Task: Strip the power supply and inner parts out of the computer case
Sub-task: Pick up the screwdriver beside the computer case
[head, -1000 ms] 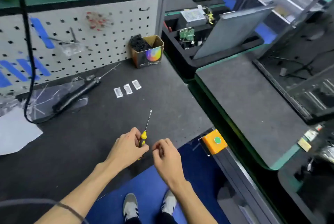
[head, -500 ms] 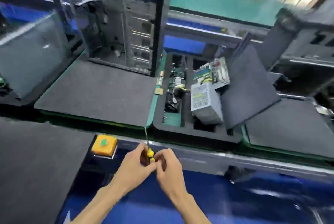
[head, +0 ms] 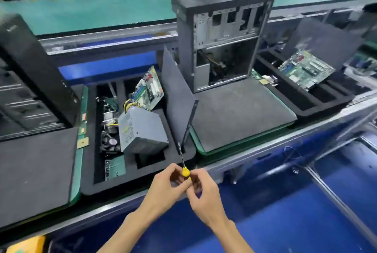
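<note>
Both hands, left hand (head: pixel 163 189) and right hand (head: pixel 204 195), are pinching the yellow-handled screwdriver (head: pixel 184 168) in front of the open computer case (head: pixel 222 42); better to settle one firm grip before reaching inside.

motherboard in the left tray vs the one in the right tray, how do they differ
The left motherboard stands steeply on edge in its tray, beside the power supply; the right motherboard lies at a shallower slant. A side panel leans right of the left one, while one rises behind the right one. Both are green boards in black foam trays.
</note>
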`<state>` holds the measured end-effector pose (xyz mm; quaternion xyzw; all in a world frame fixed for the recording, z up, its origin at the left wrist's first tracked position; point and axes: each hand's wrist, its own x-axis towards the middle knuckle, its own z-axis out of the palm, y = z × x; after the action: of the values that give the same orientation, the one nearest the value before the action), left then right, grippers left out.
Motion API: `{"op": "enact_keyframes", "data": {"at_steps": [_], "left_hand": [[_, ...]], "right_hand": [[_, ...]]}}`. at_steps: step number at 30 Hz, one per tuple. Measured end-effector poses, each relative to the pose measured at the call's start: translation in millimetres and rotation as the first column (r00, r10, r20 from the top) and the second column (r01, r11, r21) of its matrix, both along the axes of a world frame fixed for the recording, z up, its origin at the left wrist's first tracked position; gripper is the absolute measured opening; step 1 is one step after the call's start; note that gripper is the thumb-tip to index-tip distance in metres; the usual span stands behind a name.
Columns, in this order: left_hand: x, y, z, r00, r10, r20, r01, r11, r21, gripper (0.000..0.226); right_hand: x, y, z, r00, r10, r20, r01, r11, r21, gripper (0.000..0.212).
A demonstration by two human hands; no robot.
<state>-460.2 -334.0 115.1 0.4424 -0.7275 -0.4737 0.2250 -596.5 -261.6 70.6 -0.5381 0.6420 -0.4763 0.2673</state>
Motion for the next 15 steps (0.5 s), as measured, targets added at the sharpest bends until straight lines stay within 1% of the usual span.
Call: {"op": "enact_keyframes", "data": {"at_steps": [3, 8, 12, 15], "left_hand": [[-44, -13, 5, 0.994, -0.108, 0.004, 0.108, 0.994, -0.003, 0.016], [-114, -44, 8, 0.965, -0.261, -0.028, 0.262, 0.965, 0.004, 0.018], [-161, -63, 6, 0.935, -0.351, -0.061, 0.350, 0.936, -0.017, 0.016], [-188, -70, 5, 0.918, -0.386, -0.086, 0.386, 0.922, -0.023, 0.016]], "right_hand": [[-33, 1, 1, 0.994, -0.105, 0.003, 0.105, 0.994, -0.007, 0.028], [-85, -12, 5, 0.955, -0.296, -0.020, 0.295, 0.955, -0.026, 0.022], [-118, -23, 7, 0.897, -0.441, -0.040, 0.440, 0.898, -0.022, 0.021], [-136, -26, 8, 0.859, -0.507, -0.066, 0.509, 0.861, 0.008, 0.020]]}}
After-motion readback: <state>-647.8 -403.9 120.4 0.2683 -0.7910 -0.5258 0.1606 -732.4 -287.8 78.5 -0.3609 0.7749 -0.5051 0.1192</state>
